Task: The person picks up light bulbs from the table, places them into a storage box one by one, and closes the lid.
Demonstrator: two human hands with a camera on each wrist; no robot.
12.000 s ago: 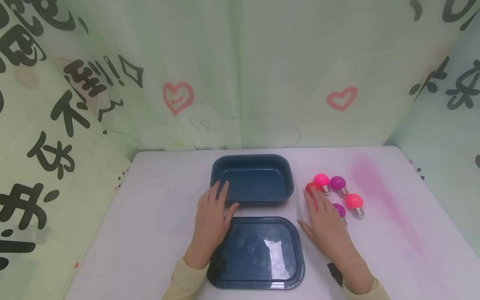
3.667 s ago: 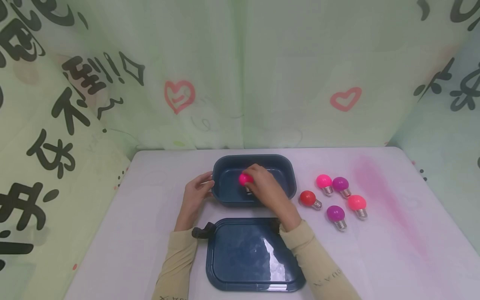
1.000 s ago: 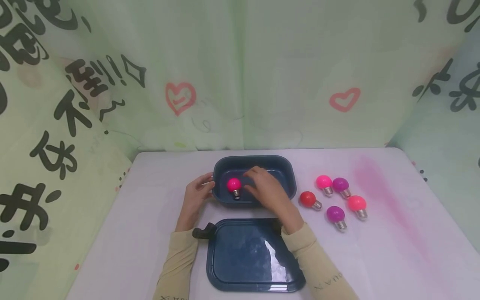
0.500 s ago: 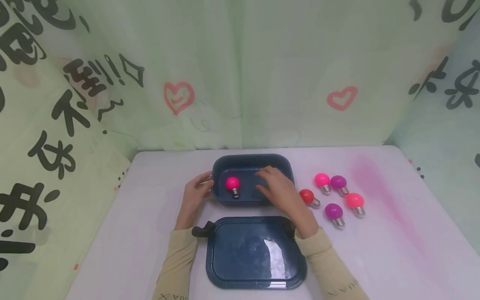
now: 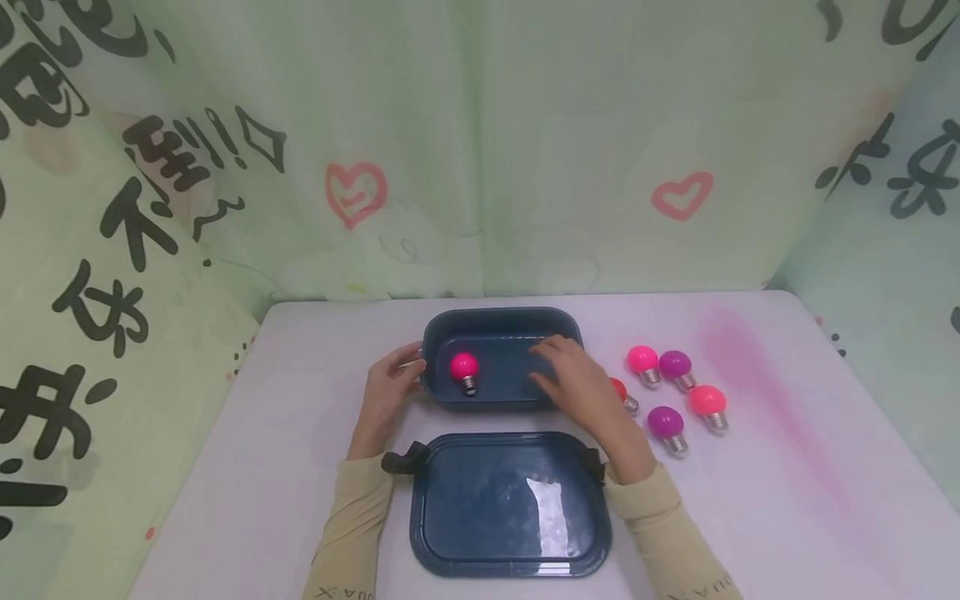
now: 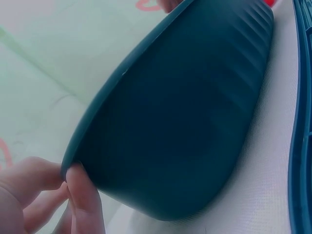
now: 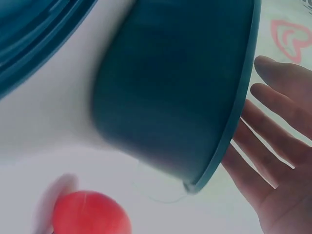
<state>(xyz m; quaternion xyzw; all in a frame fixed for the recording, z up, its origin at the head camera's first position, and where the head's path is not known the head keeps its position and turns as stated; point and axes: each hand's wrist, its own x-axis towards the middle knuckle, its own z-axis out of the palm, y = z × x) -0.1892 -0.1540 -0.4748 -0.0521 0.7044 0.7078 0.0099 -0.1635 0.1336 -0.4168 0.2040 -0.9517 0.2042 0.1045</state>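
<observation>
Box: one, dark blue, standing on the desk (image 5: 285,450) with its open top up (image 5: 487,406).
Lid: one, dark blue, lying flat on the desk just in front of the box, on the person's side (image 5: 487,508).
Bulbs, all told: six; one inside the box, five on the desk to its right.
Bulb in the box: one pink bulb (image 5: 464,365), lying toward the left end, metal base toward the person.
Bulbs on the desk: one pink bulb (image 5: 642,359), two purple bulbs (image 5: 667,422), one coral bulb (image 5: 708,401) and one red bulb (image 5: 619,388), the last partly hidden by the right hand.
Left hand: pinches the rim at the box's left end between thumb and fingers (image 5: 387,392).
Right hand: fingers spread and slightly bent over the box's right end, holding nothing; whether it touches the rim cannot be told (image 5: 581,379).
Black straps: two, one at each wrist (image 5: 406,458).
Sleeves: two, beige (image 5: 348,517).
</observation>
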